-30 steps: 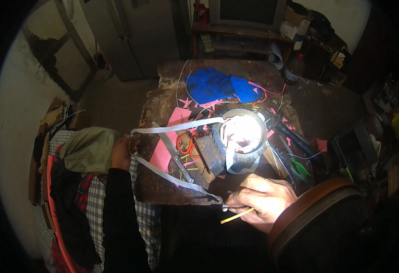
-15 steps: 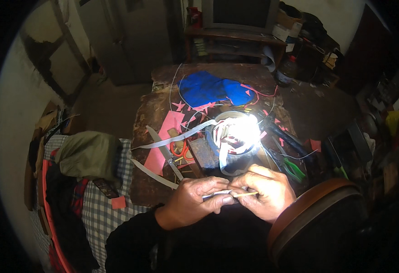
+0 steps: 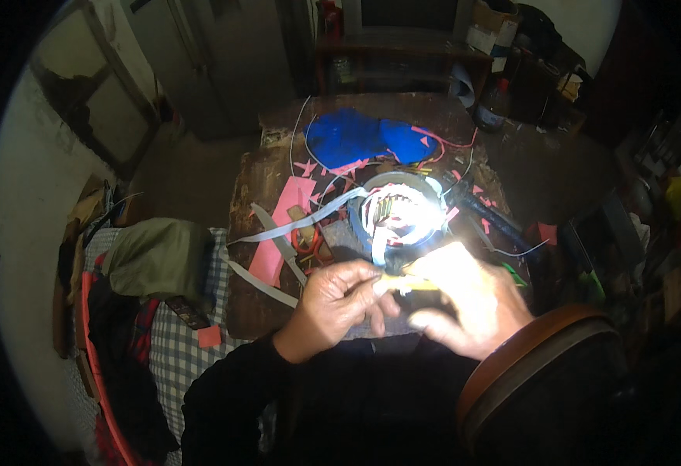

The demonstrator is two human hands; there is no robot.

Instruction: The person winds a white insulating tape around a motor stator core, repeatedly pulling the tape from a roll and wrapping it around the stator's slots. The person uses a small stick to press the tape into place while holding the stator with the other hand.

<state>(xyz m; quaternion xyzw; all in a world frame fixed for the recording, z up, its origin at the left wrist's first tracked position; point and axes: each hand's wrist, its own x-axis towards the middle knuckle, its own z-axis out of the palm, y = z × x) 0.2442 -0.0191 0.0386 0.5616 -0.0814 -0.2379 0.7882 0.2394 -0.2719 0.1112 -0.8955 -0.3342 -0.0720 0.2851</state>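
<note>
Between thumb and forefinger, my left hand [image 3: 336, 303] pinches a thin yellow strip [image 3: 406, 283], closed on its left end. My right hand [image 3: 476, 303] is open, its thumb held apart below the strip; the strip's right end lies in front of its palm. Strong light washes out the right fingers, so whether they touch the strip cannot be made out. Just beyond the hands stands a round motor stator [image 3: 360, 225] with pale wrapped windings inside its ring. A loose whitish tape [image 3: 301, 221] runs from the windings out to the left.
Left on the worn wooden table [image 3: 251, 182] lie red-handled scissors [image 3: 307, 242], a pink sheet [image 3: 290, 202] and a pale blade-like strip [image 3: 262, 283]. A blue cloth [image 3: 348, 140] lies behind the stator. A dark hammer-like tool [image 3: 496, 217] and pink scraps are at right.
My right thumb has come away from the strip and dropped lower. More of the yellow strip shows between the hands, which have risen slightly. The view has shifted a little.
</note>
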